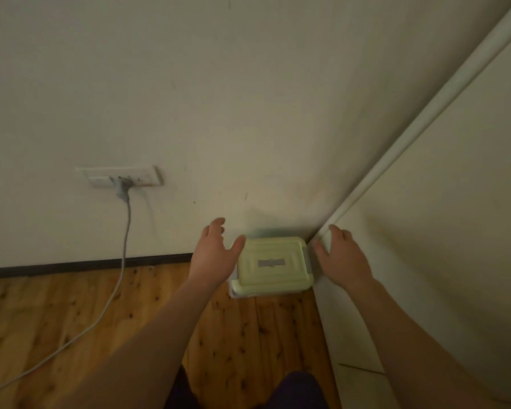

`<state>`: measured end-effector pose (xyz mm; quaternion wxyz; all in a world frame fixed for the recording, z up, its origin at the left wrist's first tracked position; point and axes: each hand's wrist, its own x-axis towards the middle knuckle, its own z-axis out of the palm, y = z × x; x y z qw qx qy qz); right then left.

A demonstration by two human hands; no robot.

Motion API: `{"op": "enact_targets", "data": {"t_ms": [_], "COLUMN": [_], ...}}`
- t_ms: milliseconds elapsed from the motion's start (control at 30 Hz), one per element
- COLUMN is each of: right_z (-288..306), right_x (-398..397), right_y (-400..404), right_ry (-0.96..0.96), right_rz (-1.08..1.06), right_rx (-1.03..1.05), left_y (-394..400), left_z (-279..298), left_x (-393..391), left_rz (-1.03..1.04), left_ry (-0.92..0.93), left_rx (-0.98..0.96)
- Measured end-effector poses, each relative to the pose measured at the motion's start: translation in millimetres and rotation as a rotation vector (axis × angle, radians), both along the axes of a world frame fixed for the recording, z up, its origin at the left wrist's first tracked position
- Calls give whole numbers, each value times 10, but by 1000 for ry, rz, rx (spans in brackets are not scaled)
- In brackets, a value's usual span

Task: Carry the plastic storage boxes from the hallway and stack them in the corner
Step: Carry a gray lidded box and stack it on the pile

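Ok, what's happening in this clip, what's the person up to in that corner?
A person reaches both arms toward a green-lidded storage box sitting on the wooden floor in the corner. The left hand and right hand are open on either side of it, gripping nothing. Only one box shows; a grey cable hangs from a wall socket nearby.
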<state>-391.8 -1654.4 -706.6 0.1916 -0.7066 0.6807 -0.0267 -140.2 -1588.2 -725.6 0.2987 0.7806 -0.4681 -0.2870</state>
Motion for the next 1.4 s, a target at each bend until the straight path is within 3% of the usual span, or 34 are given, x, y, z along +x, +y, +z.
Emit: {"op": "enact_targets", "data": {"t_ms": [400, 667, 1100, 1400], "right_z": [2509, 3554, 4338, 4640], "right_x": [44, 164, 277, -72], "right_y": [494, 771, 2078, 3381], "right_ry": [-36, -89, -165, -225], "right_rz": [49, 52, -173, -480], "right_rx": [-23, -105, -225, -337], "left_y": [480, 689, 1347, 2071], "left_z": [2508, 3518, 4276, 4672], "left_x": [-155, -100, 79, -408], "left_rz": [-9, -71, -347, -590], "left_ry": [16, -6, 42, 233], "left_rx": [-71, -172, -255, -300]}}
